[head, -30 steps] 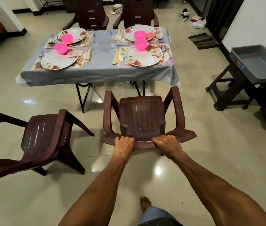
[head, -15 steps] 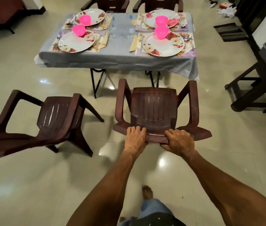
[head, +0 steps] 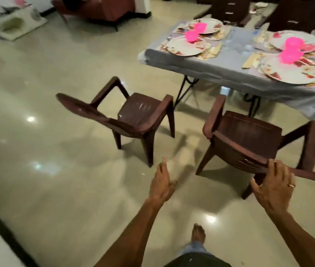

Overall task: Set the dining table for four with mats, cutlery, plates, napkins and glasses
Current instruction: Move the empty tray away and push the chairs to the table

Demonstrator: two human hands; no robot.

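The dining table (head: pixel 228 64), under a grey cloth, stands at the upper right. It holds floral plates (head: pixel 181 48) on patterned mats, pink bowls (head: pixel 291 55) on the plates, folded napkins (head: pixel 250 59) and blurred clear glasses (head: pixel 247 48). A brown plastic chair (head: pixel 249 135) faces the table's near side. My right hand (head: pixel 272 186) rests on the top edge of its back with the fingers spread. My left hand (head: pixel 161 183) hangs free above the floor, fingers straight, holding nothing.
A second brown chair (head: pixel 139 112) stands angled to the left of the first, away from the table. Two dark chairs (head: pixel 230 8) sit at the table's far side. My bare foot (head: pixel 198 233) is on the glossy tiled floor. Dark furniture (head: pixel 104 8) lines the back.
My left hand has let go of the chair back and swung out to the left. My right hand has loosened its grip. The view has turned left, shifting table and chair right.
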